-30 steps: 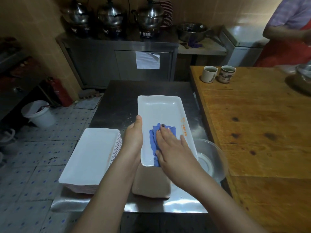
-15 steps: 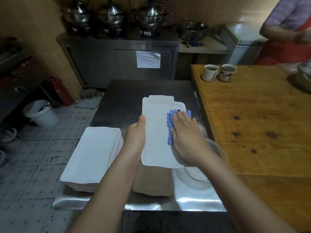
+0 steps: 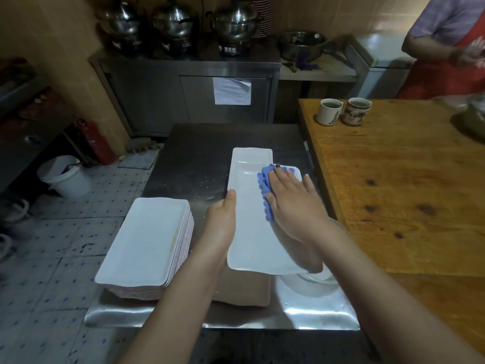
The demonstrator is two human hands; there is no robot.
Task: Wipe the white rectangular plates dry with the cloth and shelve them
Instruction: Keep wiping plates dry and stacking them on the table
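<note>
A white rectangular plate (image 3: pixel 252 232) is held above the steel table (image 3: pixel 199 158), its underside facing up. My left hand (image 3: pixel 221 219) grips its left edge, thumb on top. My right hand (image 3: pixel 291 203) lies flat with straight fingers, pressing a blue cloth (image 3: pixel 265 185) onto the far right part of the plate. The end of a second white plate (image 3: pixel 252 156) shows beyond the held one. A stack of several white rectangular plates (image 3: pixel 147 240) stands on the table's left front corner.
A clear glass bowl (image 3: pixel 315 278) and a brown board (image 3: pixel 244 290) lie under the held plate. Right of it stands a wooden table (image 3: pixel 406 193) with two mugs (image 3: pixel 328 111). A person in a red apron (image 3: pixel 451 48) stands at the back right. A white bucket (image 3: pixel 65 174) sits on the floor, left.
The plate has been turned from face up to underside up. My right hand and the cloth have moved from its near middle to its far right part.
</note>
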